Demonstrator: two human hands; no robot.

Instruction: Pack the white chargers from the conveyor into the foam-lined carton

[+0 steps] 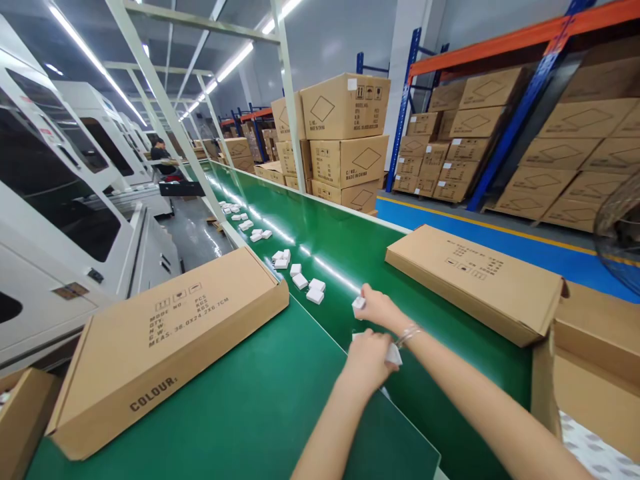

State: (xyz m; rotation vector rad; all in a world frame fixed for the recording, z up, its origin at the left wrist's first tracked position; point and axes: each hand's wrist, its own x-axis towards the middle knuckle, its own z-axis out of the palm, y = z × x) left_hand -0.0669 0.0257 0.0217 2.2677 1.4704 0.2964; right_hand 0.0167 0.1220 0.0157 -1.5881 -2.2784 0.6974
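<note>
My right hand reaches out over the green conveyor belt and pinches a small white block. My left hand is closed on another small white block just nearer to me. More small white blocks lie in a loose line along the belt's left side, running far up the belt. A thin bracelet sits on my right wrist.
A flat cardboard box lies on the left, another flat box on the right, an open carton at the near right. Stacked cartons, pallet racks, white machines and a distant person surround the line.
</note>
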